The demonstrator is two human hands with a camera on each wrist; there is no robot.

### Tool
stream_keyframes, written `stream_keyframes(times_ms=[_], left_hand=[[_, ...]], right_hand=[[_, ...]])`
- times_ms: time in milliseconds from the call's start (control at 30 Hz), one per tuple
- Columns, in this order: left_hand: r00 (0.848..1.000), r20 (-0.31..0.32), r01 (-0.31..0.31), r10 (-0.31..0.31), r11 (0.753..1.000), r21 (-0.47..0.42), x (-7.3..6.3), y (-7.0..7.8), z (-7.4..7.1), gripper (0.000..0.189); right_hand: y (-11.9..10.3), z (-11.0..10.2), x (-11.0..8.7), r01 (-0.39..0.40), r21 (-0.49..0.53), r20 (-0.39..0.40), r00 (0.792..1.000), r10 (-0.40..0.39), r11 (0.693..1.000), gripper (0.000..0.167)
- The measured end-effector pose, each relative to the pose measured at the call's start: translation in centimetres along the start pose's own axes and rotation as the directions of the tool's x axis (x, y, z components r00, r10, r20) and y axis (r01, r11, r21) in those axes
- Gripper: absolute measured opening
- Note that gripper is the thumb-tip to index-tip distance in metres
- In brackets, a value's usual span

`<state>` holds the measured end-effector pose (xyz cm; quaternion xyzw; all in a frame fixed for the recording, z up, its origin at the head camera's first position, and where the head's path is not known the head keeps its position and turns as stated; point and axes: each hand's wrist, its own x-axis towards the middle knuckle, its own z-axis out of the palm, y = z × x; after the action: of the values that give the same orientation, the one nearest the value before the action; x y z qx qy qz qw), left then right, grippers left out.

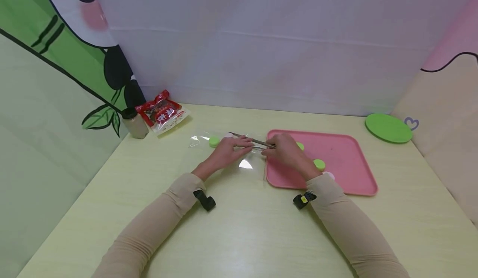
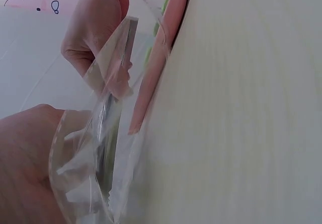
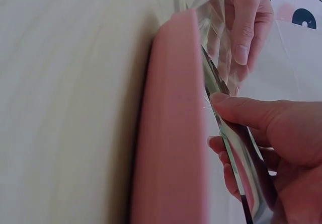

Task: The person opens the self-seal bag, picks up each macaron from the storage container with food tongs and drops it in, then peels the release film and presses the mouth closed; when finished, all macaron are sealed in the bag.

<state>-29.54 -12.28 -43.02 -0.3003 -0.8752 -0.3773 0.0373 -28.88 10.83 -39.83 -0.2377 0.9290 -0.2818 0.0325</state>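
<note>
My right hand [image 1: 286, 150] grips a pair of metal tongs [image 1: 261, 142], thumb on one arm and fingers on the other. The tongs point left, their far ends inside a clear plastic bag [image 1: 245, 164]. At the bag's mouth my left hand [image 1: 228, 151] holds the film, which drapes over the fingers [image 3: 242, 38]. A green round piece [image 1: 214, 141] lies at the bag's far left part, with a whitish one [image 1: 229, 135] beside the tong ends. On the pink tray [image 1: 347, 162], beneath my right arm, sit green round pieces [image 1: 319, 164] and a white one [image 1: 329, 174].
At the back left a red and white snack packet [image 1: 162, 112] leans near a jar with a black lid [image 1: 135, 123]. A green round plate [image 1: 388, 128] lies at the back right corner. Printed cloth hangs behind the table.
</note>
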Motion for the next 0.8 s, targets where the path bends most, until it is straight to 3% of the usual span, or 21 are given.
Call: stream_keyframes(times_ms=[233, 367, 500, 600, 700, 800], left_hand=[[1.000, 0.013, 0.015, -0.015, 1.000, 0.008, 0.1, 0.0, 0.0, 0.025], [1.000, 0.010, 0.016, -0.017, 1.000, 0.017, 0.1, -0.1, 0.0, 0.025], [1.000, -0.020, 0.022, -0.022, 1.000, -0.003, 0.1, -0.3, -0.1, 0.026], [0.998, -0.042, 0.037, -0.038, 0.999, -0.026, 0.2, -0.4, -0.2, 0.026], [0.998, -0.054, 0.040, -0.042, 0.998, -0.042, 0.4, -0.4, -0.2, 0.026], [0.998, -0.057, 0.032, -0.034, 0.998, -0.046, 0.4, -0.4, -0.3, 0.027]], right_hand=[[0.1, 0.1, 0.0, -0.002, 0.018, -0.007, 1.000, 0.002, 1.000, 0.013], [0.1, -0.7, -0.5, -0.022, -0.001, 0.034, 0.999, 0.022, 1.000, 0.016], [1.0, -2.9, -1.8, -0.076, 0.016, 0.106, 0.992, 0.074, 0.997, 0.024], [2.3, -5.0, -3.4, -0.107, 0.040, 0.140, 0.985, 0.101, 0.993, 0.019], [4.0, -7.0, -5.2, -0.125, 0.046, 0.146, 0.982, 0.117, 0.991, 0.014], [5.9, -8.7, -6.8, -0.129, 0.028, 0.114, 0.986, 0.125, 0.991, 0.027]])
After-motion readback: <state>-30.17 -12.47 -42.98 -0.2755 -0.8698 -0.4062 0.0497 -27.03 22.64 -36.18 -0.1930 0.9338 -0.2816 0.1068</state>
